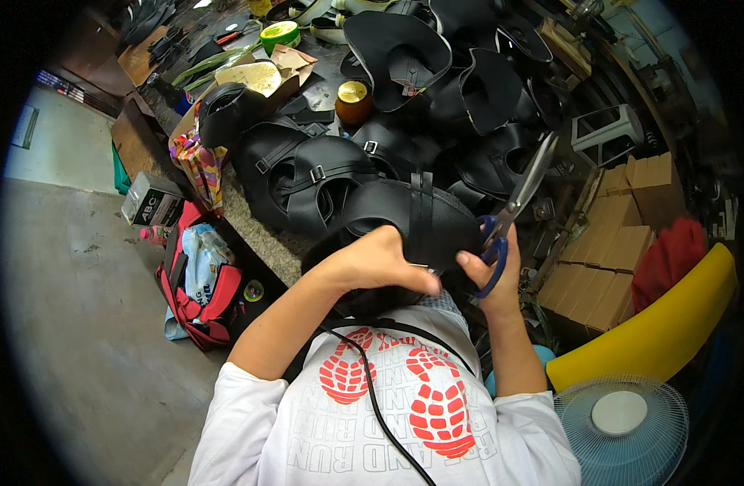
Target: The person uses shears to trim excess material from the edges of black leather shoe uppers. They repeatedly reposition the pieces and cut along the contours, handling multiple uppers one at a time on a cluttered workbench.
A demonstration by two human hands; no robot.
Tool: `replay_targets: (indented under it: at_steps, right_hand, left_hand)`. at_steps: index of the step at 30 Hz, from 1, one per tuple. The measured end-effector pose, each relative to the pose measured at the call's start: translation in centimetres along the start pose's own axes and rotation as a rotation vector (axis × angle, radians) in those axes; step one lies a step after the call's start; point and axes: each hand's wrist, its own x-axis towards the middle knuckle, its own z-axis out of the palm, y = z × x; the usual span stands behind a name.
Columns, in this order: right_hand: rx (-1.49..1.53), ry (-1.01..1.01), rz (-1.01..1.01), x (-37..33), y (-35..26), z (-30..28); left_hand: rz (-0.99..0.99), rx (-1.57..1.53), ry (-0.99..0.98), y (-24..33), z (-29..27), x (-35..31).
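Observation:
My left hand (384, 261) grips a black leather shoe (445, 219) in front of my chest, its thumb on the near side and its fingers mostly hidden behind the leather. A strap runs across this shoe, with a small bit of metal near the thumb. In my right hand (499, 275) are scissors (514, 209) with dark blue handles, blades slightly apart and pointing up and away to the right. The right thumb lies close to the shoe's right end. Just beyond, black buckled shoes (319, 174) crowd the workbench.
More black shoe pieces (396, 53) cover the bench around an amber jar (353, 103) and a green tub (280, 36). Cardboard boxes (607, 243), a yellow chair back (647, 324) and a fan (619, 417) stand at right. A red bag (226, 296) sits at left.

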Motion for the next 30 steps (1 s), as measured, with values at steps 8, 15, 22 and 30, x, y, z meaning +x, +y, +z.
replay_targets:
  at_steps: [8, 15, 22, 30]
  right_hand:
    - [0.189, -0.520, 0.373, -0.5, 3.2, -2.2]
    - [-0.196, -0.516, 0.276, -0.9, 2.7, -4.2]
    - [0.106, -0.372, 0.419, -2.7, 3.7, -4.2]
    - [0.221, -0.245, 0.354, -3.8, 6.1, -4.1]
  left_hand:
    - [-0.181, -0.368, 0.515, 0.8, -1.8, -1.7]
    - [-0.260, -0.103, 0.443, 1.0, -1.7, -0.5]
    - [-0.253, -0.097, 0.396, 1.8, -1.0, 1.3]
    - [-0.289, 0.200, 0.179, 1.6, -0.5, 1.4]
